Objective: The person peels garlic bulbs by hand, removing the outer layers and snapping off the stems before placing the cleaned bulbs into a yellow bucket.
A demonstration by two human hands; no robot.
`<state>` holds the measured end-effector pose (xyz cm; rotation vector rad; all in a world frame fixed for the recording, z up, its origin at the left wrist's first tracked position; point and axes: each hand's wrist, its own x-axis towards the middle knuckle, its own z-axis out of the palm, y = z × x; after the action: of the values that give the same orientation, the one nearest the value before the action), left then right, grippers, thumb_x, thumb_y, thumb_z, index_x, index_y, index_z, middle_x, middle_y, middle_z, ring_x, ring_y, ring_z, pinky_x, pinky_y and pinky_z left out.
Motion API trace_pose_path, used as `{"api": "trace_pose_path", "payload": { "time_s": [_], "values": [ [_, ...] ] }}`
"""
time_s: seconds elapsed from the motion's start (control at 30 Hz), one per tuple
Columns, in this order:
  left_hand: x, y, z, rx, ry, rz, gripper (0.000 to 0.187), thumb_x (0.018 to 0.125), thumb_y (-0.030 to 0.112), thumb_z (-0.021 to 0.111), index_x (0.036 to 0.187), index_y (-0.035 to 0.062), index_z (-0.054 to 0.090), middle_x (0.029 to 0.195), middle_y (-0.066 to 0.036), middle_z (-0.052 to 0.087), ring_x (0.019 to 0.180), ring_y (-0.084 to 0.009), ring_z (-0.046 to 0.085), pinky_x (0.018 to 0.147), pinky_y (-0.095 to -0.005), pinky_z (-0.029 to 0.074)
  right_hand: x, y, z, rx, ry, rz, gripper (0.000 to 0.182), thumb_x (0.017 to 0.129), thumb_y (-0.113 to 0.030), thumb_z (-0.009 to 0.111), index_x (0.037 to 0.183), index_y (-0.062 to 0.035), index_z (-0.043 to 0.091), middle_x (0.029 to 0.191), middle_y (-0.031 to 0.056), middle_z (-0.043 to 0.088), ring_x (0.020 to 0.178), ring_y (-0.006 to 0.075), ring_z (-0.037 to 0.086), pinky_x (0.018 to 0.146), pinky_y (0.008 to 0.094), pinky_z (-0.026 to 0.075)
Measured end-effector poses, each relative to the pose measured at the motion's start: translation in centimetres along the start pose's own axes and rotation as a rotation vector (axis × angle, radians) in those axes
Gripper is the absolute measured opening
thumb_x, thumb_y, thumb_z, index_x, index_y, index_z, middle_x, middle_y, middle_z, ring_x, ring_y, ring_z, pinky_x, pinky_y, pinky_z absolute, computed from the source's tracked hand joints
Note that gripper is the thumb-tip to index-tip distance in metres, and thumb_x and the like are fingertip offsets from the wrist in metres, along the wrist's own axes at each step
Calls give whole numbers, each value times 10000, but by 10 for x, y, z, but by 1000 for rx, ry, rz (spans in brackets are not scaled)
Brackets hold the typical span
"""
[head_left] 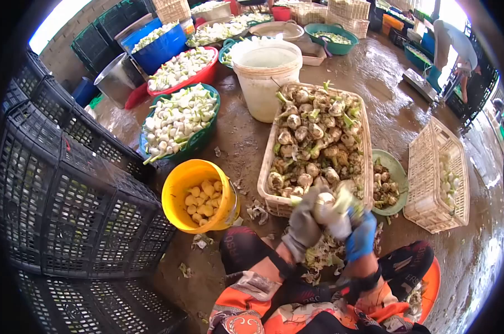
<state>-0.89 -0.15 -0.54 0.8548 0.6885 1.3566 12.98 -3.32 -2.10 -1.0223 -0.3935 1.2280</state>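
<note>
In front of my knees, my left hand (304,222), in a grey glove, is closed around a garlic bulb (325,207). Its pale green stem (344,200) points to the right and is smeared by motion. My right hand (361,235), gloved in blue, is closed at the stem side of the same bulb; its fingertips are partly blurred. Just beyond both hands stands a cream plastic crate (267,167) heaped with dirty, unpeeled garlic bulbs (314,125). Below the hands, between my legs, lies a pile of peelings and stem scraps (322,257).
To the left stand a yellow bucket (171,192) holding peeled bulbs, a green basin (199,146) of white garlic and stacked black crates (68,206). A white bucket (257,83) is beyond. At right are a green bowl (398,172) and a cream crate (430,203). Another person (455,47) bends far right.
</note>
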Motion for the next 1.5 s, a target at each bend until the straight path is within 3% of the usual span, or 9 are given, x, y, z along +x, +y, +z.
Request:
{"api": "trace_pose_path", "payload": {
  "time_s": [0.07, 0.17, 0.23, 0.5, 0.77, 0.9, 1.17, 1.3, 1.5],
  "values": [
    [-1, 4, -4, -108, -21, 52, 410, 1008, 332, 395, 1116, -5, 602, 1036, -97, 633, 872, -169, 618, 755, -314, 530, 35, -45, -20, 360, -182, 157, 341, 990, -230, 389, 1209, -24, 550, 1007, 106, 667, 786, 233, 665, 643, 338, 558],
    [3, 37, -5, -398, -179, -239, 582, 959, 528, 417, 1130, 1, 595, 1034, -135, 633, 838, -213, 635, 652, -325, 548, 73, -44, -71, -595, 90, -88, 352, 963, -286, 498, 1172, -18, 589, 1018, 140, 681, 841, 293, 673, 684, 402, 550],
    [1, 36, 2, -181, -64, -135, 531, 1028, 438, 281, 1202, 7, 538, 1042, -87, 636, 904, -163, 632, 753, -284, 544, 39, -37, -76, -1476, -639, -335, 374, 946, -267, 546, 1237, -33, 564, 983, 194, 679, 850, 310, 672, 758, 389, 533],
    [5, -4, -1, 603, 39, 257, 305, 891, 214, 633, 1121, 13, 626, 1081, -150, 650, 1021, -251, 622, 896, -343, 481, -14, -49, 38, -1538, -512, -777, 577, 784, -42, 627, 1342, -101, 493, 819, 201, 601, 733, 385, 578, 654, 447, 458],
    [1, 19, -4, 836, -50, 364, 321, 891, 278, 647, 1075, 15, 651, 1043, -126, 671, 980, -225, 643, 864, -341, 501, -12, -30, 32, -1462, -447, -878, 125, 784, -44, 602, 907, -39, 626, 716, 180, 598, 660, 399, 569, 590, 432, 463],
    [5, 31, -6, -145, -212, -166, 416, 996, 330, 477, 1199, -23, 563, 1075, -91, 639, 971, -122, 604, 852, -271, 490, -16, -55, 34, -509, -373, -6, 167, 969, -177, 536, 949, -25, 601, 781, -22, 582, 746, 27, 516, 616, 217, 434],
    [10, 25, -6, -575, -179, -544, 468, 983, 390, 434, 1144, -25, 578, 1036, -98, 660, 872, -210, 642, 815, -322, 517, -25, -61, 32, -900, -841, -438, 140, 889, -59, 567, 1022, -18, 589, 944, 118, 613, 875, 240, 594, 832, 342, 462],
    [10, 30, -12, 561, -327, 267, 294, 969, 254, 516, 1126, 18, 596, 1019, -114, 662, 869, -194, 651, 787, -305, 537, -18, -76, 18, -944, -985, -414, 190, 904, -158, 602, 1021, -9, 594, 970, 112, 625, 894, 229, 597, 832, 318, 457],
    [13, 39, -12, -550, -54, -386, 431, 928, 341, 456, 1120, -20, 593, 1046, -166, 648, 938, -324, 652, 786, -425, 583, -12, -94, -21, 220, -349, -144, 396, 906, -224, 576, 1186, 54, 536, 1062, 161, 638, 942, 255, 648, 817, 348, 544]
  ]
}}
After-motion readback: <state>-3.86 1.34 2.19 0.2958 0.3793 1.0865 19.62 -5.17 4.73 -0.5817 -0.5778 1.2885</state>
